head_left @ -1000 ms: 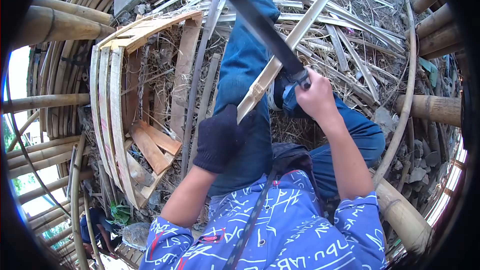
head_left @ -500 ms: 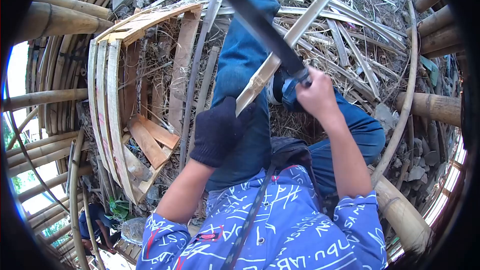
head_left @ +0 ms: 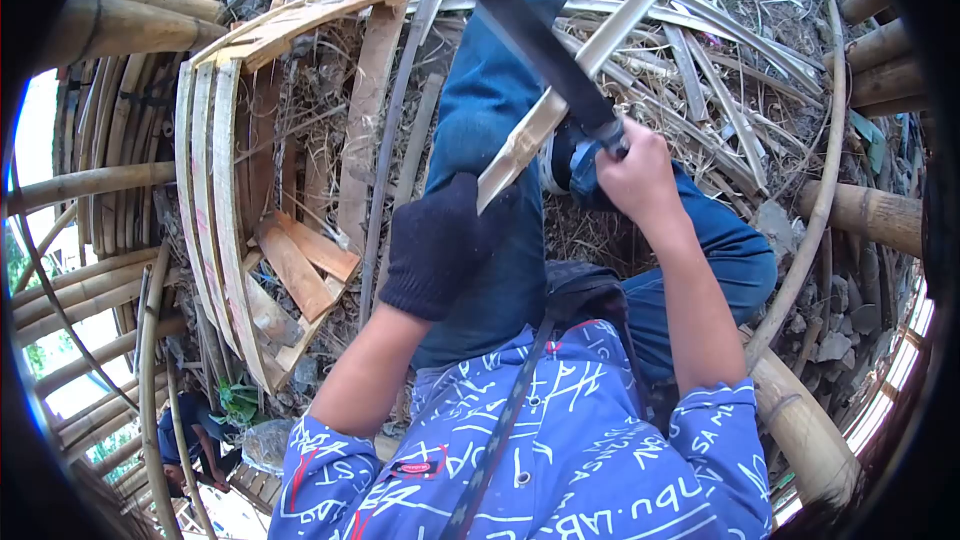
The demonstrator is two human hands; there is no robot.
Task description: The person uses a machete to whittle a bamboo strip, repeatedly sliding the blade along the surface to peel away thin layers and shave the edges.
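Note:
My left hand (head_left: 437, 250), in a dark knitted glove, is closed round the near end of a pale split bamboo strip (head_left: 522, 143). The strip slants up and to the right, over my outstretched leg, with a rough, cut-looking patch around a node near the glove. My bare right hand (head_left: 637, 168) grips the handle of a machete (head_left: 540, 50). Its long dark blade points up and left, crossing over the strip beyond the node. The blade's tip runs out of view at the top.
A wooden slatted crate (head_left: 212, 210) lies at my left with loose boards (head_left: 300, 265) inside. Bamboo strips and shavings (head_left: 700, 110) litter the ground ahead. Bamboo poles (head_left: 865, 217) stand on both sides. Another person (head_left: 190, 440) is at the lower left.
The strip and both hands have shifted slightly, and the machete blade sits a little lower and further right across the strip. Both grips stay the same.

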